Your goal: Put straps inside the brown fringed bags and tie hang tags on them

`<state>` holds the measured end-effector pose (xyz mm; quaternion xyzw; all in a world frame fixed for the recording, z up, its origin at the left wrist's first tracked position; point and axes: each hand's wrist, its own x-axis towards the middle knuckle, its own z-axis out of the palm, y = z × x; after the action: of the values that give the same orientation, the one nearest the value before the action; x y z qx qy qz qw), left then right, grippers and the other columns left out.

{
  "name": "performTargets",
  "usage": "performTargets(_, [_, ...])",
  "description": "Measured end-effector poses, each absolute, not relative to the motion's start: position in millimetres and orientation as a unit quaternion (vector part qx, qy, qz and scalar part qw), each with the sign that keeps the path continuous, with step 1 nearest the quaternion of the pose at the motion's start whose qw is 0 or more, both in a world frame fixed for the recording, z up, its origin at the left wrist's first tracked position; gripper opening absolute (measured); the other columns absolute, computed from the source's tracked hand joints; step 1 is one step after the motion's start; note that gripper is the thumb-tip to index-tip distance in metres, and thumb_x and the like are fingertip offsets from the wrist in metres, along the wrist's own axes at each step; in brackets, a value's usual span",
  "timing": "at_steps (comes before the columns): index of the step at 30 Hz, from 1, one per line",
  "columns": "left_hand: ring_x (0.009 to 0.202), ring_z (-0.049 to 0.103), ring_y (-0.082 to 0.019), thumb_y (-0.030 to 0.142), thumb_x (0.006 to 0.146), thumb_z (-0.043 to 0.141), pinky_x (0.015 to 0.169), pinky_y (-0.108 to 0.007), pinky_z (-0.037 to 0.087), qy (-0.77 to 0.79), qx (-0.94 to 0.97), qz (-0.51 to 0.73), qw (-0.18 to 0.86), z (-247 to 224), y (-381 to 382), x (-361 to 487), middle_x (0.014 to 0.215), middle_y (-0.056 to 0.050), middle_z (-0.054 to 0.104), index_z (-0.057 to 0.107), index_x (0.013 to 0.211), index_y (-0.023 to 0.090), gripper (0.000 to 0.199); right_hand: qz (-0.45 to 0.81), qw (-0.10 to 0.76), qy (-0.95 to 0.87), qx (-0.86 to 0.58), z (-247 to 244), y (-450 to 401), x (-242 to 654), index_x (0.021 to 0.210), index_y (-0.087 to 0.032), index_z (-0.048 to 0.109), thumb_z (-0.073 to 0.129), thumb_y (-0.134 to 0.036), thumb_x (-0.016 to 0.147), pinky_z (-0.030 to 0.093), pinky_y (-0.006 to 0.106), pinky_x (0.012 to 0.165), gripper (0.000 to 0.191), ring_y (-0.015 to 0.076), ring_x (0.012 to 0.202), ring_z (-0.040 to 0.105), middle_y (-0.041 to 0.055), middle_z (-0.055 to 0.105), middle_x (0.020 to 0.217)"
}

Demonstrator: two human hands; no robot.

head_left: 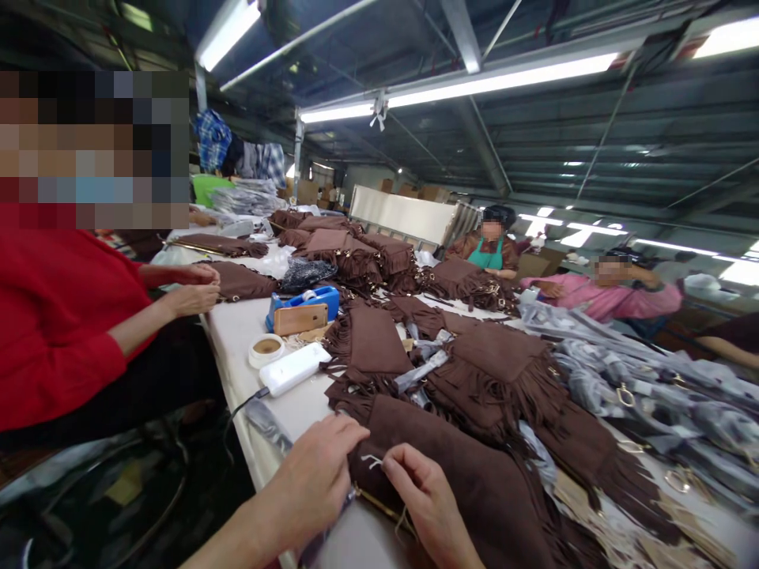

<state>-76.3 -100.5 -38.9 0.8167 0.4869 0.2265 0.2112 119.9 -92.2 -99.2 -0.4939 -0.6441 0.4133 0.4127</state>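
Note:
In front of me a brown fringed bag (451,450) lies on the white table, a gold zip along its near edge. My left hand (317,466) is closed on the bag's left end, its fingertips hidden behind the hand. With thumb and forefinger pressed together, my right hand (424,498) pinches a thin white string (372,461) just above the bag. Another strand hangs below that hand. Beyond lie more brown fringed bags (373,340), overlapping one another.
Left of the bags are a white charging device (295,369), a tape roll (266,348), a phone (301,318) and a blue tape dispenser (305,300). Plastic-wrapped straps (628,379) cover the right side. A person in red (65,316) works at left; others sit across the table.

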Motion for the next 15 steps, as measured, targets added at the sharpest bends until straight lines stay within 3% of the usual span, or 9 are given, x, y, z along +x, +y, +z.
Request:
performTargets(4, [0.096,0.058,-0.026,0.031,0.076,0.066,0.085,-0.036,0.043,0.544,0.776,0.228,0.224,-45.8,-98.2,-56.6,0.099,-0.007,0.068,0.066,0.100,0.020,0.027,0.419,0.433,-0.636,-0.482,-103.1,-90.6,118.1,0.067,-0.018,0.057,0.056,-0.055,0.085,0.039,0.024,0.060,0.041,0.0154,0.064,0.047,-0.0010,0.051,0.064])
performTargets(7, [0.082,0.059,-0.022,0.030,0.080,0.062,0.074,-0.031,0.040,0.569,0.753,0.235,0.232,-54.1,-92.1,-51.1,0.082,-0.002,0.068,0.066,0.082,0.021,0.009,0.410,0.442,-0.636,-0.481,-100.8,-92.1,116.9,0.065,-0.018,0.058,0.058,-0.056,0.083,0.040,0.023,0.059,0.042,0.0150,0.063,0.047,-0.0011,0.052,0.063])
performTargets(11, [0.079,0.058,-0.017,0.022,0.088,0.048,0.071,-0.026,0.037,0.528,0.771,0.249,0.255,-61.0,-88.2,-55.8,0.077,-0.001,0.065,0.061,0.073,0.020,0.020,0.403,0.440,-0.642,-0.482,-93.1,-96.1,116.2,0.066,-0.017,0.062,0.059,-0.053,0.085,0.041,0.022,0.057,0.040,0.0145,0.061,0.050,-0.0008,0.055,0.063])
performTargets(15, [0.075,0.056,-0.018,0.027,0.094,0.039,0.068,-0.027,0.035,0.536,0.777,0.227,0.240,-65.5,-88.5,-59.4,0.077,-0.001,0.062,0.055,0.074,0.021,0.027,0.410,0.438,-0.659,-0.453,-90.1,-98.2,115.8,0.088,-0.020,0.073,0.058,-0.045,0.088,0.049,0.023,0.076,0.029,0.0204,0.083,0.065,0.0039,0.071,0.085])
